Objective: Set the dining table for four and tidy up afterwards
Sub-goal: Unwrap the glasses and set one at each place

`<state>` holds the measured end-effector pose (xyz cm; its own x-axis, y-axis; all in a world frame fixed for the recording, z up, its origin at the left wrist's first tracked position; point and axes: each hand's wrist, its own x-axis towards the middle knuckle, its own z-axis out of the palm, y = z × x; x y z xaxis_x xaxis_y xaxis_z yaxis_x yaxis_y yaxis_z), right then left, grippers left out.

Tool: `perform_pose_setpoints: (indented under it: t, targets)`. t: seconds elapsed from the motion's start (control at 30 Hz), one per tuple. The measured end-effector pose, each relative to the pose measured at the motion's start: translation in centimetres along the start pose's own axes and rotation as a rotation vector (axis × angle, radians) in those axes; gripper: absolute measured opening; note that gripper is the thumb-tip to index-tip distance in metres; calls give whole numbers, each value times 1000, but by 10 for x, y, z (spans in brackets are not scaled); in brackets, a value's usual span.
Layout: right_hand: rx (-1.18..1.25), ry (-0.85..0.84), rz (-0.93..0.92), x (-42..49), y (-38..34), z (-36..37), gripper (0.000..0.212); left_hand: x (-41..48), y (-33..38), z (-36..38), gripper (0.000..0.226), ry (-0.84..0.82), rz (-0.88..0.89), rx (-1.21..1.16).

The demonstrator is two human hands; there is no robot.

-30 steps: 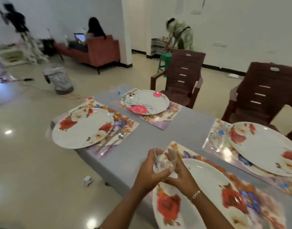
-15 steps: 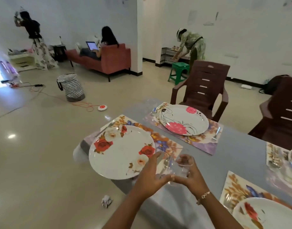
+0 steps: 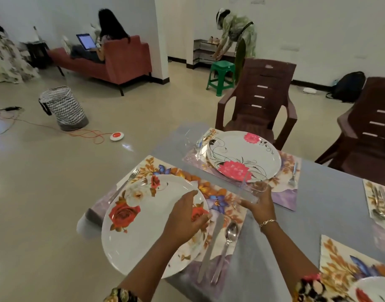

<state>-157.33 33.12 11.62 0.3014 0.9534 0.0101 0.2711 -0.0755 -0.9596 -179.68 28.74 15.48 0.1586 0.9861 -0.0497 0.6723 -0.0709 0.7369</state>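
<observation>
Forearms are left uncovered from sleeve hems down to the left hand (image 3: 185, 219) and right hand (image 3: 260, 205). A thin gold-toned chain bracelet (image 3: 267, 222) is worn at the right wrist. A dark fabric left sleeve (image 3: 122, 295) with yellow-gold leafy print is cut off at the frame edge. A black floral fabric right sleeve (image 3: 311, 288) is marked with red, white and yellow blotches; detail is blurred.

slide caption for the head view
Right hand holds clear glass beside rose plate, left hand at its rim
</observation>
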Motion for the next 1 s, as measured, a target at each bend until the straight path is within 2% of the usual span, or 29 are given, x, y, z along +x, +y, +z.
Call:
perform_pose_setpoints:
  t: [0.27,0.6,0.67,0.77,0.9,1.0]
  targets:
    - [-74,7,29,19,10,20,78,34,-10,8,69,-85,26,-38]
    - [-151,22,113,2,16,21,93,49,-17,-2,69,-177,132,-50]
    - [-115,66,155,-8,11,20,95,49,-18,-2,66,-204,191,-31]
    - [-155,166,180,-35,7,13,88,44,-14,5,61,-230,339,-1]
    - [-348,313,144,-89,7,-5,70,26,7,35,67,-287,504,-23]
    - [-483,387,132,-131,10,-32,65,6,33,63,69,-402,618,-37]
